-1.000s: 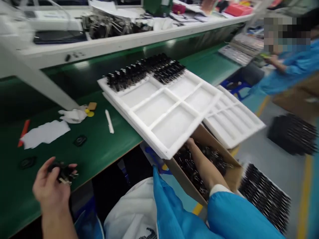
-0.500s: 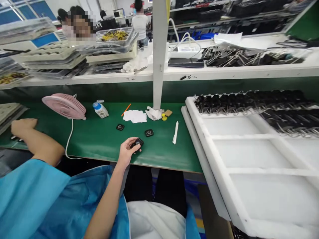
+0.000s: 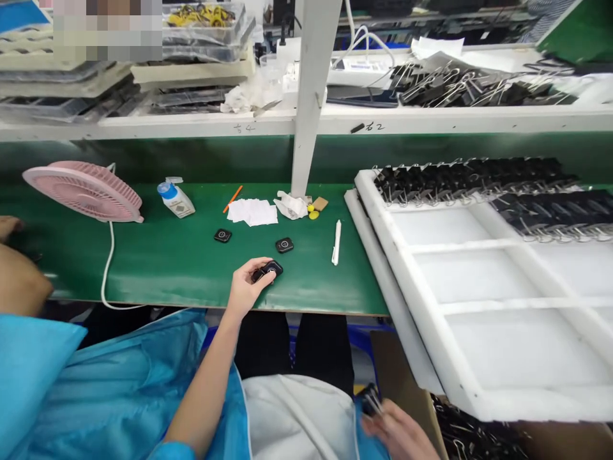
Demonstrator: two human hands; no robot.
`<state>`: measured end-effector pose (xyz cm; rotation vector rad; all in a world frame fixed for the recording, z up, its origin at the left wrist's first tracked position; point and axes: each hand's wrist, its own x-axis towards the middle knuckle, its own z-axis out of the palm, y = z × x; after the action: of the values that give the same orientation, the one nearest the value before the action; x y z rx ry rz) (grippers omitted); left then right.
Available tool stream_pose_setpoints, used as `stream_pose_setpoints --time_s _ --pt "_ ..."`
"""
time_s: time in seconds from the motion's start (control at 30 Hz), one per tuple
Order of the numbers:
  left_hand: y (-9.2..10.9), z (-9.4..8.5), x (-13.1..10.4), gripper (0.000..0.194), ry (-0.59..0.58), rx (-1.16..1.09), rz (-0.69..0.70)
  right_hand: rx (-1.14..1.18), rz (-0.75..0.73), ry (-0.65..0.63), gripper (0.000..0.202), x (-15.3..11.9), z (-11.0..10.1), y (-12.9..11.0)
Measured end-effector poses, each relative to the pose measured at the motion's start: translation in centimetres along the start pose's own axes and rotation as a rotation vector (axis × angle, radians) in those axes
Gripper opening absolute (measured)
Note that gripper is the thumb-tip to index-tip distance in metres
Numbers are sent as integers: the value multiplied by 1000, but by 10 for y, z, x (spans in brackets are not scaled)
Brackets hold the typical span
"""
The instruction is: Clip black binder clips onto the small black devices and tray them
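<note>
Near the front edge of the green table, my left hand (image 3: 249,284) grips a black square device (image 3: 274,267) between thumb and fingers. My right hand (image 3: 395,427), slightly blurred, is low at the right, beside my lap, with its fingers closed on a black binder clip (image 3: 370,401). A second black device (image 3: 284,245) lies on the table just beyond my left hand, and a third black device (image 3: 223,236) lies farther left. The box of black clips (image 3: 479,431) is below the foam tray, to the right of my right hand.
A white foam tray (image 3: 460,306) with rows of binder clips stands at the right. On the table (image 3: 182,275) are a white pen (image 3: 337,243), papers (image 3: 253,212), a bottle (image 3: 176,199) and a pink fan (image 3: 86,191). Another person's arm (image 3: 22,271) rests at the left.
My right hand has come into view at the lower right with a binder clip. My left hand still holds the device, now turned slightly. The view has shifted, and the other person's arm sits farther left.
</note>
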<state>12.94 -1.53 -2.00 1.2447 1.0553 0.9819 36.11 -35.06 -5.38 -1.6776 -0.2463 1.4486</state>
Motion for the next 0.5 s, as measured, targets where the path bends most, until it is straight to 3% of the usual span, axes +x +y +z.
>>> stream_pose_setpoints --time_s 0.13,0.23,0.37,0.5 --pt "1 -4 4 37 -80 -6 -19 84 -158 -403 50 31 83 -41" --pt "4 -10 6 35 -155 46 -11 31 -324 -595 51 63 121 -95" --pt "8 -15 5 35 -182 103 18 -388 -690 -459 43 99 144 -160" --pt "9 -16 2 36 -180 132 29 -536 -778 -439 36 124 148 -186"
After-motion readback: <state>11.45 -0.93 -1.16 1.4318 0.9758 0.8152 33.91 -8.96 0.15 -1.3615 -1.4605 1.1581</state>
